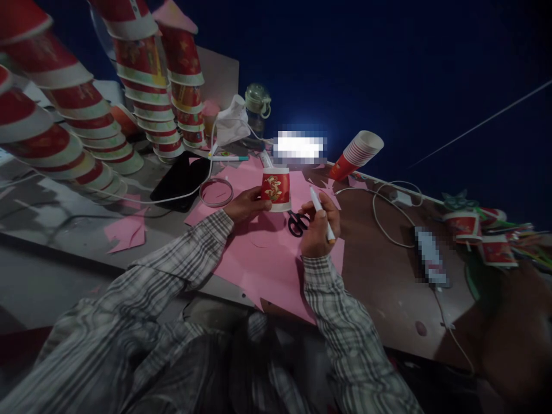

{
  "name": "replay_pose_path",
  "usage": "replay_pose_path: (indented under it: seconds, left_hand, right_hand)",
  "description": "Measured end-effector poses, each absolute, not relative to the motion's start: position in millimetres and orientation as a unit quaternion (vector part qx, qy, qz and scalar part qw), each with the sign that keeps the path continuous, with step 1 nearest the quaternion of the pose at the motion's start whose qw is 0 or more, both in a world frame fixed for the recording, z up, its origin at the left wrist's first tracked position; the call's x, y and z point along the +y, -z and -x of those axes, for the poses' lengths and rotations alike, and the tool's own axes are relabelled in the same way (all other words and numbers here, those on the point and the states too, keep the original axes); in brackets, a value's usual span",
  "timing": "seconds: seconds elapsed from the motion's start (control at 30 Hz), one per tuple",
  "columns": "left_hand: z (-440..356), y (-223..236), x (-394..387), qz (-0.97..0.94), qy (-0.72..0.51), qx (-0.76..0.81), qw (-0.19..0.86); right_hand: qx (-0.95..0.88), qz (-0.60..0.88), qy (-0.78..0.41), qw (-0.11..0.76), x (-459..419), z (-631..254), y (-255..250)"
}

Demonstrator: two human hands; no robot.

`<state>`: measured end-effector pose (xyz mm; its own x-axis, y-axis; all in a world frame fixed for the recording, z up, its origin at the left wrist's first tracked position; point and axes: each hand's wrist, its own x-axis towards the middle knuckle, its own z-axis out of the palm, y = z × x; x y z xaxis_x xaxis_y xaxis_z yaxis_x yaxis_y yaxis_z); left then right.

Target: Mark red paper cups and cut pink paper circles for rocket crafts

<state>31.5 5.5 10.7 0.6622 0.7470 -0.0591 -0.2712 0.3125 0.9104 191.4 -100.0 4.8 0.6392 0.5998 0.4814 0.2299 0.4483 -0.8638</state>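
Upside down over the pink paper [267, 264], a red and white paper cup [280, 188] with a gold figure is gripped at its left side by my left hand [248, 205]. My right hand [321, 224] is closed round a white marker pen [321, 213], whose orange end points down toward me. The pen is apart from the cup. Between my hands, black-handled scissors [295, 224] lie on the paper, their blades partly hidden behind the cup. A roll of tape [216, 192] rests left of my left hand.
Tall towers of stacked cups [146, 86] stand at the left, near a black tablet-like object [181, 181]. More nested cups [357, 152] lean at the back right. A cabled phone [431, 256] and a blurred person's arm [517, 333] are at the right.
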Motion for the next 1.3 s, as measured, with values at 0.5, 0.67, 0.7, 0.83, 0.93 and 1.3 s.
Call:
replay_pose_path:
  seconds: [0.5, 0.67, 0.7, 0.83, 0.93, 1.3]
  left_hand:
    - [-38, 9, -1, -0.577, -0.336, 0.266, 0.695]
    - [-37, 7, -4, -0.598, -0.351, 0.237, 0.681]
    - [-37, 6, -4, -0.582, -0.351, 0.232, 0.696]
    - [-34, -1, -6, -0.493, -0.338, 0.223, 0.770]
    - [-33, -8, -7, -0.467, -0.324, 0.230, 0.790]
    - [-34, 1, 1, -0.492, -0.301, 0.249, 0.778]
  right_hand:
    - [-0.501, 0.540, -0.078, 0.672, -101, -180, 6]
    - [-0.494, 0.558, -0.085, 0.662, -99, -185, 11]
    - [-0.490, 0.556, -0.089, 0.666, -98, -187, 12]
    - [-0.482, 0.548, -0.110, 0.675, -96, -192, 15]
    - [-0.487, 0.555, -0.118, 0.664, -96, -193, 14]
    - [-0.502, 0.530, -0.010, 0.683, -102, -199, -1]
